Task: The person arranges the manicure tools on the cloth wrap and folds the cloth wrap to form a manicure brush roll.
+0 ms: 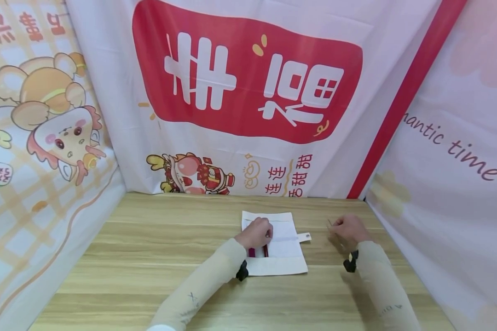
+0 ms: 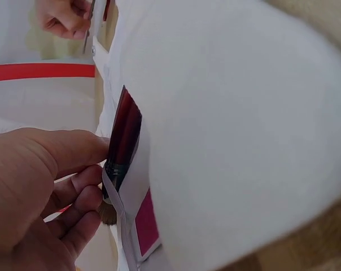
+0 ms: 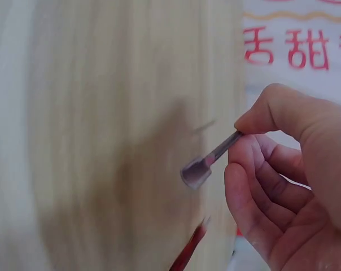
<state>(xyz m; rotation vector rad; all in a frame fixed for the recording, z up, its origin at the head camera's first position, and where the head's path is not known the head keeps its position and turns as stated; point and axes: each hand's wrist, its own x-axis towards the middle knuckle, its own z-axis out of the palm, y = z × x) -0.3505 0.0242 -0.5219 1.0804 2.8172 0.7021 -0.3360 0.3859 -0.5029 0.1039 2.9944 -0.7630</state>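
The case [image 1: 283,226] lies on the worktop [image 1: 149,257], a little right of its middle, near the far edge. In the case, toward its left edge, the brush [image 2: 125,132] lies under the strap [image 2: 125,226], a flat piece [image 2: 146,226] to its left. The left hand [image 1: 257,233] is over the case's left half, at the brush. A tab [image 1: 304,237] juts from the case's right edge. Farther right, toward the worktop's far right corner, the right hand [image 1: 349,228] holds the tool [image 3: 196,172] above the surface. Cloth [image 1: 248,145] hangs behind the far edge.

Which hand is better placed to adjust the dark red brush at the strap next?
Probably the left hand: it is at the strap, beside the brush. The right hand holds a small tool away from the pouch.
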